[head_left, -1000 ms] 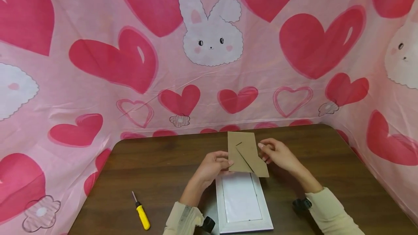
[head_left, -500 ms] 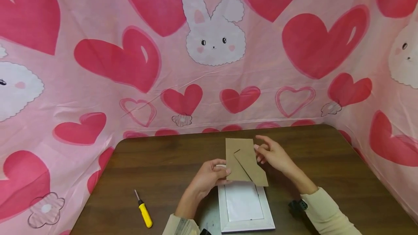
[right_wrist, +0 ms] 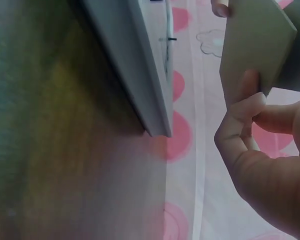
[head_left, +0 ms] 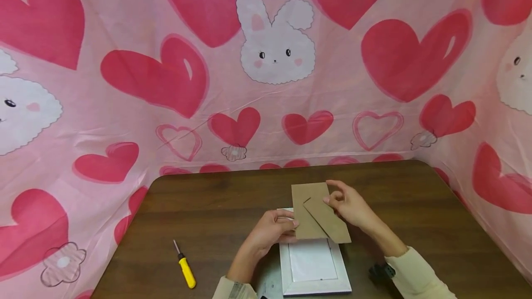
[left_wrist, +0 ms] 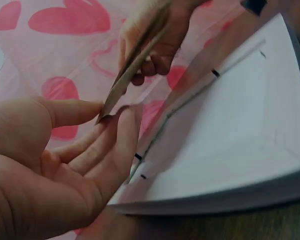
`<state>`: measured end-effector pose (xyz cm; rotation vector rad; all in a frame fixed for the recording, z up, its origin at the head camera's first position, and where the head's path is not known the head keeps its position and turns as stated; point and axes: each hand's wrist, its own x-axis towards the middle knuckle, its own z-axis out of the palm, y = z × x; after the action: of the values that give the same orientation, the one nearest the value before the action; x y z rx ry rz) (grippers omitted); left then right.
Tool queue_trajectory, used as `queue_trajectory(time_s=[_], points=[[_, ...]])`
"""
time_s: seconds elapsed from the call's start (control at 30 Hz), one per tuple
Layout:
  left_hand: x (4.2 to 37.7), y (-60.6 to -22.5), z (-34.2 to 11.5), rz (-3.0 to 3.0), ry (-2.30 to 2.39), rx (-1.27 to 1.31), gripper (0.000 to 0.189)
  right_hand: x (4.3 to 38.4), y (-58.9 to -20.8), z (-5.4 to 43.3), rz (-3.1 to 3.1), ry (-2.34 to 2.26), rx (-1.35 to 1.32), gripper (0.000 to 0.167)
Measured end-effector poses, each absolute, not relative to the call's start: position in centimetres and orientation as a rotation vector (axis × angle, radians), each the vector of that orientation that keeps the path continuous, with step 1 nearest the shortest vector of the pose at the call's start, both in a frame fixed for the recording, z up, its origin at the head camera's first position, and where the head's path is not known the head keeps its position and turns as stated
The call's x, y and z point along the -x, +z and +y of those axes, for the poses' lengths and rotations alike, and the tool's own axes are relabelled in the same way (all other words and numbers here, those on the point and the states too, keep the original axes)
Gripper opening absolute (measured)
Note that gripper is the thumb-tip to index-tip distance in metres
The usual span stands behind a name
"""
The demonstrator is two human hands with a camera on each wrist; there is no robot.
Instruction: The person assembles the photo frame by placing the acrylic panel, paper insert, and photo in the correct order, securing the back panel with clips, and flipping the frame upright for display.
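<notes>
A brown cardboard picture-frame backing (head_left: 305, 225) with an easel flap is held above the far part of a white picture frame (head_left: 317, 287). My left hand (head_left: 270, 233) pinches the backing's left edge between thumb and fingers. On the other side, my right hand (head_left: 353, 207) pinches it by the upper right edge. The left wrist view shows the backing (left_wrist: 121, 82) nearly edge-on, with the flap slightly apart from the panel. The frame lies back up, a white sheet (head_left: 312, 262) inside its opening and small dark tabs along the inner edge.
A yellow-handled screwdriver (head_left: 188, 273) lies on the brown wooden table (head_left: 216, 197), left of my left hand. A greyish flat sheet (head_left: 271, 283) shows partly beside the frame's left edge. Behind the table hangs a pink cloth (head_left: 266, 96) with hearts and rabbits.
The backing has come lower and nearer, over the frame. My right hand has moved from beside its right edge to a grip on it; my left hand keeps its hold.
</notes>
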<state>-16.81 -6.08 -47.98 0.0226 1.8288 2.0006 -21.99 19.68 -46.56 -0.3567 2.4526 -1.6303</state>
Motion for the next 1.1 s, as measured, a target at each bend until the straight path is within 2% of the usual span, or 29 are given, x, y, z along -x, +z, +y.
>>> queue_trajectory(time_s=[0.3,0.93,1.1], points=[[16.6,-48.3,-6.7,2.091,1.814,-0.07,0.027,20.4,-47.4,20.0,2.409,-1.658,0.335,0.064],[17.2,-48.8,-7.0,2.223,1.898,-0.02,0.034,18.7,-49.1,20.2,2.312,-1.675,0.461,0.065],[17.4,-49.2,-6.8,2.263,1.897,0.01,0.029,18.4,-49.6,20.2,2.297,-1.668,0.51,0.063]])
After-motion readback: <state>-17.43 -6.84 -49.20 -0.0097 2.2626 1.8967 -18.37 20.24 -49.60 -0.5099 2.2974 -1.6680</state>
